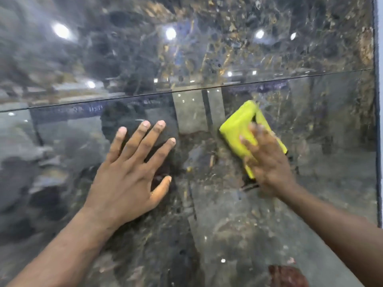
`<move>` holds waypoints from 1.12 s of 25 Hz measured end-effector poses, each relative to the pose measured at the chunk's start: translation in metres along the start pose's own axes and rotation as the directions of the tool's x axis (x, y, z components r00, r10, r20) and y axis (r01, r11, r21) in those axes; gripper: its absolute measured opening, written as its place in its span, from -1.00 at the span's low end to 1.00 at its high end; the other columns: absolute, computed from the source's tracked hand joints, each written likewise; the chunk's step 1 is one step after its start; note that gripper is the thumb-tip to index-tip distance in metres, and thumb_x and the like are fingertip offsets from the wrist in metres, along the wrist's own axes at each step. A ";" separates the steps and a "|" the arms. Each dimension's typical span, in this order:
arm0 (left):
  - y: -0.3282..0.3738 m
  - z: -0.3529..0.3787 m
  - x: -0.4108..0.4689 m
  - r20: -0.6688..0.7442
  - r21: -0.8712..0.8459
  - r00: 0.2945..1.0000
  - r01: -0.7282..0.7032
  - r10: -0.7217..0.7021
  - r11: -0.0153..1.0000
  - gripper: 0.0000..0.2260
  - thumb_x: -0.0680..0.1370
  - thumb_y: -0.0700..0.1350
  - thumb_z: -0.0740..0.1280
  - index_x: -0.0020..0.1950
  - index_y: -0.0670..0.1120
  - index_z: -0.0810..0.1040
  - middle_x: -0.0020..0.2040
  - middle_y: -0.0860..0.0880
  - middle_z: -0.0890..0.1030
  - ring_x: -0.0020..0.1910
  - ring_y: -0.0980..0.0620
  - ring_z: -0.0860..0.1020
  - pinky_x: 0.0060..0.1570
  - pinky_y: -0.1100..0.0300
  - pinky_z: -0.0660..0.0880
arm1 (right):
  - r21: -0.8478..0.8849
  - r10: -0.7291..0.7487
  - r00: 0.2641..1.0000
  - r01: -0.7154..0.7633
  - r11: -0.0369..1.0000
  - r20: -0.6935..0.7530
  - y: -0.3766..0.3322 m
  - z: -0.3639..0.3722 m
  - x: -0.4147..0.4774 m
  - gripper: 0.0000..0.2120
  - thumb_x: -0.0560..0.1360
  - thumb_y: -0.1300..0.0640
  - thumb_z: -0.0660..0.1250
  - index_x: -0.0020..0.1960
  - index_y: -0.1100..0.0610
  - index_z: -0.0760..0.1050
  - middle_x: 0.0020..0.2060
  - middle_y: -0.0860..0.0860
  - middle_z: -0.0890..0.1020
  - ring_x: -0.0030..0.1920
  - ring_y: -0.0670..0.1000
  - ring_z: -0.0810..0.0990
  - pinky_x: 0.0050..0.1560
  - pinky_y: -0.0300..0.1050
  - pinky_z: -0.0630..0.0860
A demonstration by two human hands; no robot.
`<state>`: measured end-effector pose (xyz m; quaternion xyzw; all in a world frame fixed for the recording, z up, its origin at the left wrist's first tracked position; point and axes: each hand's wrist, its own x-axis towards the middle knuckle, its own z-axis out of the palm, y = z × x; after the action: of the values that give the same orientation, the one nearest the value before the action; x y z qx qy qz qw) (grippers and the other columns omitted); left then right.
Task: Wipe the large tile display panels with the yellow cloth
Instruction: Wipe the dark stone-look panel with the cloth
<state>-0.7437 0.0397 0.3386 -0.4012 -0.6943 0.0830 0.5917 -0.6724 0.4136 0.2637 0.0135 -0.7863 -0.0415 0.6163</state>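
Observation:
A glossy dark marble-patterned tile panel (238,224) fills the view, with a second panel (186,48) above it across a thin horizontal seam. My left hand (132,172) lies flat against the lower panel, fingers straight and spread. A folded yellow cloth (240,125) is pressed to the lower panel just below the seam. My right hand (267,160) presses on the cloth with straight fingers and covers its lower right part. The right hand and cloth are blurred.
The panels' right edge meets a pale vertical frame (378,121). Ceiling lights and a room reflect in the glossy surface. The seam (186,91) slopes up to the right across the middle.

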 end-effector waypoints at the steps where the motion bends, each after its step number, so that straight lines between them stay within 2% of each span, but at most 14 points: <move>1: -0.018 -0.008 -0.015 -0.004 0.015 1.000 0.015 -0.015 1.000 -0.30 0.61 0.23 0.26 0.71 -0.04 0.38 0.78 -0.13 0.15 0.75 -0.19 0.15 0.69 -0.32 0.09 | 0.097 0.278 0.959 -0.271 0.958 -0.061 -0.007 0.002 0.011 -0.41 0.68 -0.03 0.14 0.68 -0.21 0.10 0.70 0.04 0.13 0.70 0.11 0.07 0.67 0.26 0.08; 3: -0.051 -0.020 -0.042 -0.022 0.032 0.997 0.079 -0.079 0.996 -0.30 0.61 0.23 0.29 0.70 -0.05 0.38 0.77 -0.14 0.18 0.74 -0.21 0.19 0.68 -0.34 0.10 | 0.310 0.710 0.688 -0.649 0.695 -0.151 -0.049 0.009 0.027 -0.40 0.70 -0.07 0.09 0.72 -0.06 0.10 0.72 0.09 0.06 0.72 0.12 0.03 0.66 0.27 0.04; 4: -0.065 -0.023 -0.054 -0.029 0.035 0.994 0.103 -0.102 0.994 -0.30 0.61 0.23 0.29 0.70 -0.06 0.38 0.76 -0.15 0.19 0.73 -0.23 0.19 0.68 -0.34 0.10 | 0.299 0.733 0.658 -0.673 0.676 -0.174 -0.085 0.013 0.029 -0.38 0.71 -0.07 0.09 0.73 -0.01 0.08 0.72 0.11 0.04 0.72 0.14 0.03 0.67 0.26 0.01; 7: -0.092 -0.023 -0.085 -0.021 0.038 0.993 0.115 -0.114 0.993 -0.28 0.64 0.25 0.27 0.74 -0.07 0.31 0.78 -0.15 0.14 0.75 -0.23 0.14 0.67 -0.37 0.08 | 0.057 0.108 0.986 -0.102 0.993 -0.125 -0.155 0.029 0.004 -0.42 0.75 -0.02 0.17 0.72 0.00 0.11 0.71 0.13 0.08 0.69 0.28 0.11 0.67 0.28 0.07; 9: -0.096 -0.017 -0.095 -0.016 0.043 0.996 0.087 -0.087 0.995 -0.26 0.67 0.25 0.23 0.77 -0.07 0.21 0.79 -0.16 0.06 0.77 -0.22 0.06 0.68 -0.39 0.05 | -0.068 -0.326 0.945 0.326 0.943 0.004 -0.146 0.023 -0.003 -0.46 0.75 -0.04 0.21 0.70 -0.05 0.19 0.70 0.12 0.16 0.65 0.35 0.22 0.59 0.39 0.20; 10: -0.095 -0.014 -0.098 -0.013 0.045 0.997 0.074 -0.073 0.996 -0.26 0.68 0.24 0.21 0.78 -0.07 0.16 0.79 -0.17 0.03 0.77 -0.22 0.02 0.68 -0.40 0.03 | -0.103 -0.362 0.932 0.364 0.926 0.029 -0.132 0.019 0.001 -0.45 0.75 -0.06 0.20 0.70 -0.09 0.17 0.71 0.11 0.16 0.65 0.33 0.22 0.56 0.44 0.23; 13: -0.093 -0.012 -0.098 0.004 0.041 0.998 0.069 -0.069 0.997 -0.26 0.70 0.24 0.16 0.80 -0.08 0.08 0.80 -0.18 -0.05 0.78 -0.22 -0.05 0.69 -0.39 -0.04 | 0.047 0.158 0.977 -0.153 0.987 -0.140 -0.118 0.008 0.024 -0.42 0.75 -0.15 0.11 0.72 -0.15 0.04 0.72 0.08 0.10 0.71 0.18 0.09 0.62 0.38 0.15; 16: -0.092 -0.011 -0.099 0.009 0.038 0.997 0.078 -0.079 0.996 -0.26 0.71 0.24 0.11 0.80 -0.08 0.04 0.80 -0.19 -0.08 0.78 -0.22 -0.09 0.69 -0.39 -0.07 | 0.156 0.583 0.787 -0.562 0.812 -0.202 -0.176 0.023 0.038 -0.39 0.75 -0.09 0.07 0.75 -0.03 0.00 0.74 0.09 0.02 0.73 0.11 -0.02 0.67 0.29 0.04; 19: -0.089 -0.010 -0.098 0.013 0.015 0.996 0.085 -0.085 0.996 -0.26 0.70 0.22 0.14 0.80 -0.09 0.07 0.80 -0.19 -0.06 0.78 -0.23 -0.06 0.68 -0.42 -0.05 | -0.002 -0.062 0.995 0.063 0.998 -0.082 -0.200 0.027 0.019 -0.44 0.75 -0.04 0.18 0.70 0.01 0.15 0.69 0.20 0.13 0.69 0.30 0.10 0.63 0.37 0.15; 21: -0.089 -0.008 -0.098 0.015 0.027 0.997 0.079 -0.079 0.997 -0.26 0.69 0.22 0.16 0.79 -0.09 0.09 0.79 -0.19 -0.04 0.77 -0.25 -0.05 0.68 -0.43 -0.03 | -0.066 -0.350 0.937 0.349 0.935 -0.015 -0.170 0.019 0.014 -0.48 0.73 -0.03 0.26 0.66 -0.06 0.26 0.65 0.20 0.26 0.64 0.35 0.25 0.60 0.35 0.21; 23: -0.088 -0.008 -0.100 0.010 0.066 0.997 0.081 -0.082 0.994 -0.26 0.70 0.22 0.15 0.80 -0.09 0.07 0.79 -0.20 -0.04 0.77 -0.25 -0.05 0.68 -0.43 -0.04 | 0.003 -0.026 0.991 0.027 1.000 -0.134 -0.148 0.025 0.019 -0.44 0.72 -0.02 0.24 0.68 -0.14 0.18 0.66 0.19 0.25 0.66 0.26 0.23 0.64 0.31 0.18; 25: -0.089 -0.009 -0.099 0.016 0.078 0.997 0.075 -0.077 0.994 -0.26 0.71 0.23 0.14 0.80 -0.09 0.06 0.79 -0.20 -0.06 0.77 -0.25 -0.07 0.68 -0.41 -0.08 | 0.202 0.489 0.830 -0.448 0.871 -0.268 -0.165 0.032 0.022 -0.42 0.74 -0.03 0.18 0.72 -0.05 0.12 0.71 0.13 0.14 0.70 0.17 0.12 0.65 0.29 0.11; 26: -0.091 -0.009 -0.098 0.020 0.072 0.997 0.073 -0.075 0.995 -0.27 0.71 0.24 0.13 0.80 -0.09 0.06 0.79 -0.20 -0.06 0.77 -0.25 -0.08 0.69 -0.41 -0.09 | 0.222 0.597 0.754 -0.555 0.802 -0.273 -0.186 0.035 0.025 -0.41 0.75 -0.04 0.16 0.73 -0.02 0.10 0.72 0.10 0.10 0.71 0.15 0.08 0.66 0.26 0.08; 28: -0.094 -0.014 -0.098 0.017 0.050 0.998 0.064 -0.065 0.997 -0.27 0.71 0.24 0.17 0.79 -0.09 0.13 0.79 -0.20 -0.02 0.77 -0.25 -0.06 0.69 -0.40 -0.07 | 0.104 0.446 0.865 -0.434 0.895 -0.228 -0.225 0.037 0.022 -0.40 0.74 -0.05 0.16 0.73 0.00 0.09 0.73 0.12 0.05 0.72 0.21 0.04 0.68 0.25 0.05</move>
<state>-0.7769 -0.0917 0.3239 -0.3631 -0.7100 0.0847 0.5974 -0.7207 0.1897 0.2577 -0.1459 -0.6867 0.1215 0.7017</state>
